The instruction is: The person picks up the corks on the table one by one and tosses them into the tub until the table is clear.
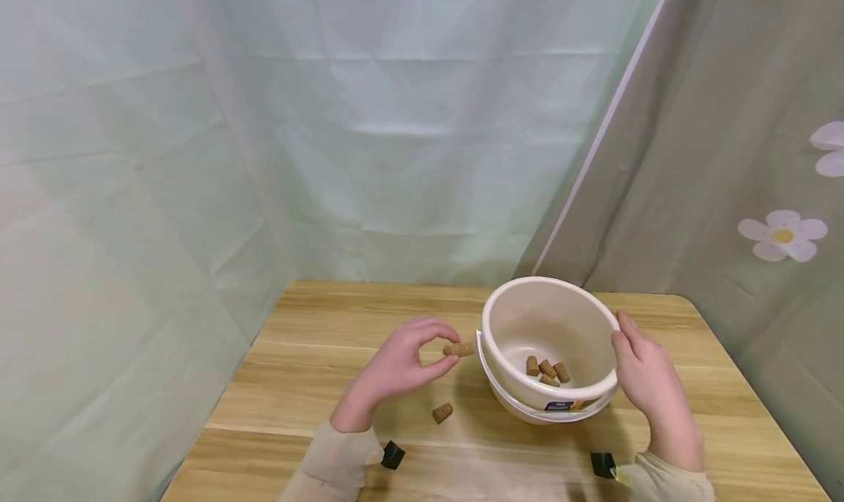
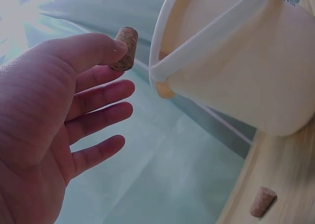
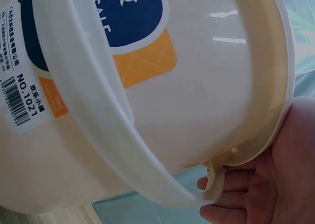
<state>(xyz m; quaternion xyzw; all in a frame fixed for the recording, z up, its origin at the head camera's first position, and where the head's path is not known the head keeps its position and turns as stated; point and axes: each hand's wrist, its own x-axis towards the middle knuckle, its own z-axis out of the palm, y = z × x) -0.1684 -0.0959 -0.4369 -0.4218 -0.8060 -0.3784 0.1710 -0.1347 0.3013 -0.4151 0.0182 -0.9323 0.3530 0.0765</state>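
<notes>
Between the thumb and forefinger of my left hand (image 1: 402, 359) a brown cork (image 1: 459, 349) is pinched, just left of the bucket's rim. The left wrist view shows this cork (image 2: 126, 48) close up, the other fingers spread apart. My right hand (image 1: 649, 381) grips the right rim of a cream plastic bucket (image 1: 554, 308), thumb over the edge. Fingers show beside the handle joint in the right wrist view. Several corks (image 1: 547, 370) lie on the bucket's floor. Another cork (image 1: 442, 412) lies on the table below my left hand.
The bucket's white handle (image 3: 106, 106) hangs down along its front, across a printed label (image 3: 140, 22). The wooden table (image 1: 316, 385) carries everything. Pale curtains (image 1: 422, 135) stand behind and to the left, a grey flowered curtain (image 1: 712, 157) to the right.
</notes>
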